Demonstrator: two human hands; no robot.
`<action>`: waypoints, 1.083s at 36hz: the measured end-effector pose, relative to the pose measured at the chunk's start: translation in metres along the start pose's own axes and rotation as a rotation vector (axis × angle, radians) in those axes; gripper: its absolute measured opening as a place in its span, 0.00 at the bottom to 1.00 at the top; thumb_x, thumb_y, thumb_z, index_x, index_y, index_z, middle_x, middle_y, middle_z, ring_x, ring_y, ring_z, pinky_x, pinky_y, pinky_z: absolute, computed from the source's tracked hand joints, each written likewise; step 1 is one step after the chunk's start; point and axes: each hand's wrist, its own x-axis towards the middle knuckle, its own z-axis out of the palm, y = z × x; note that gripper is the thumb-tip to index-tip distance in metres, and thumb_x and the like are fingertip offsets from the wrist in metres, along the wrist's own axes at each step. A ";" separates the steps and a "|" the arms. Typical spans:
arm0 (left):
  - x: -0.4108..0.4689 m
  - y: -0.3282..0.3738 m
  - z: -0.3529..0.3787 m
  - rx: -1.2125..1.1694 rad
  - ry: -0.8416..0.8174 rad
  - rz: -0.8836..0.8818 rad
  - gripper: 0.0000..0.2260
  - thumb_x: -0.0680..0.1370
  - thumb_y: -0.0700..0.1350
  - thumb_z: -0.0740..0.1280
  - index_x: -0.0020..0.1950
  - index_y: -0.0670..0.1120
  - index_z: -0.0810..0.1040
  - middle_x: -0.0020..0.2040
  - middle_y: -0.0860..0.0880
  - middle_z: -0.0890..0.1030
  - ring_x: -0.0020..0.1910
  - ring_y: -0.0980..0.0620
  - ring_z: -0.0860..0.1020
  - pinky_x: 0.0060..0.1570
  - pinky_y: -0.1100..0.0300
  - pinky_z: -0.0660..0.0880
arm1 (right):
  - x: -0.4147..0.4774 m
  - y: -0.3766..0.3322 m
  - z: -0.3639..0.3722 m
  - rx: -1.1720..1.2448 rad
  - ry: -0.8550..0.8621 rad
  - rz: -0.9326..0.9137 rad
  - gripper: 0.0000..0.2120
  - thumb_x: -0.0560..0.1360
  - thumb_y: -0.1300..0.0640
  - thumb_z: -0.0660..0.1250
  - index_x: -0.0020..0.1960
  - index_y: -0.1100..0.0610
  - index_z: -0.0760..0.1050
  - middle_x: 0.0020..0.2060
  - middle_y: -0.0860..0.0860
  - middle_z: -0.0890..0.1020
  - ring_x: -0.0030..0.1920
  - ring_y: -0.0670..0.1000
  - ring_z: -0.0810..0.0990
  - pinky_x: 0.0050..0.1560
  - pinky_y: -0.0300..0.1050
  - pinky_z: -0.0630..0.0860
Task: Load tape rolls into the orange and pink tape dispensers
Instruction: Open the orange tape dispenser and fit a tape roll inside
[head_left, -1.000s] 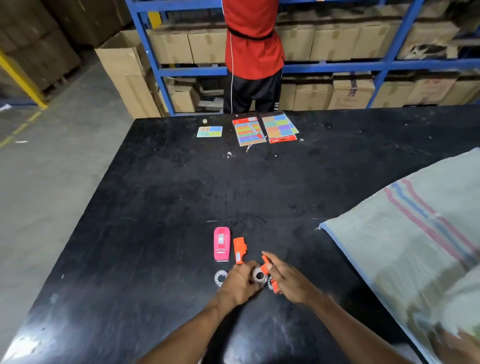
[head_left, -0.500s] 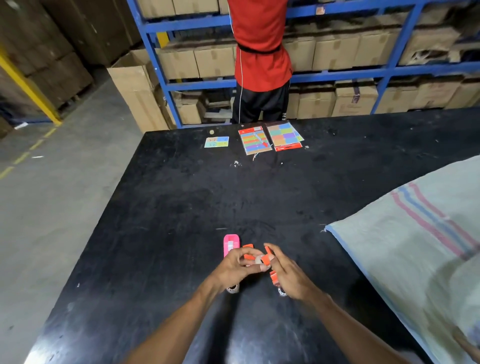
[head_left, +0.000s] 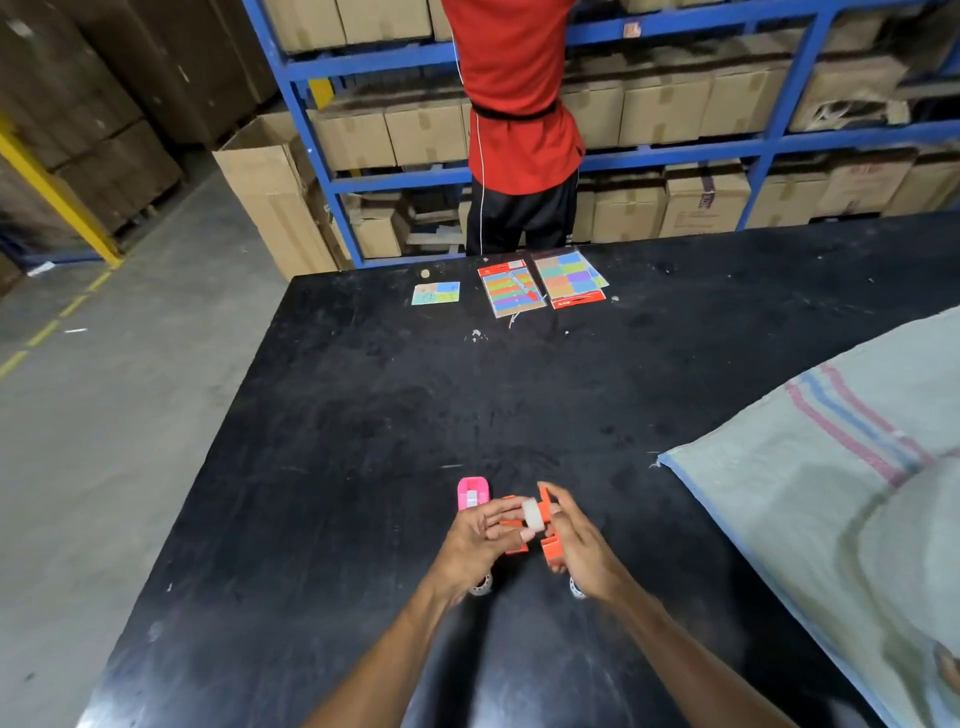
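Hiding spare rolls (head_left: 480, 586): both wrists

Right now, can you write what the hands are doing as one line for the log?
step: loading orange dispenser | left hand: holds tape roll | right hand: holds orange dispenser part | pink dispenser: on table, untouched

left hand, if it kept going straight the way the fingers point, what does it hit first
The left hand points right, toward the right hand. It would likely first meet the orange dispenser piece held there, just past the tape roll it pinches; depth is unclear.
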 end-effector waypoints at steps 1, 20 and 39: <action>0.000 0.000 -0.001 -0.002 -0.001 -0.001 0.19 0.72 0.36 0.73 0.63 0.42 0.78 0.56 0.43 0.84 0.53 0.46 0.83 0.56 0.53 0.80 | 0.001 0.000 0.001 0.023 -0.016 0.005 0.16 0.85 0.49 0.51 0.71 0.40 0.66 0.48 0.45 0.80 0.34 0.42 0.77 0.36 0.40 0.76; 0.060 -0.032 -0.010 0.174 0.345 -0.146 0.08 0.78 0.38 0.66 0.56 0.46 0.78 0.46 0.43 0.84 0.36 0.57 0.83 0.37 0.63 0.80 | 0.039 0.012 -0.016 0.271 -0.016 0.156 0.13 0.83 0.52 0.55 0.64 0.40 0.70 0.41 0.49 0.80 0.31 0.43 0.74 0.28 0.35 0.66; 0.114 -0.082 0.034 0.898 0.295 -0.165 0.23 0.79 0.43 0.63 0.71 0.36 0.63 0.61 0.35 0.77 0.58 0.43 0.78 0.58 0.53 0.75 | 0.065 0.040 -0.049 0.151 -0.002 0.213 0.13 0.85 0.53 0.52 0.67 0.44 0.68 0.42 0.53 0.78 0.32 0.45 0.74 0.25 0.35 0.64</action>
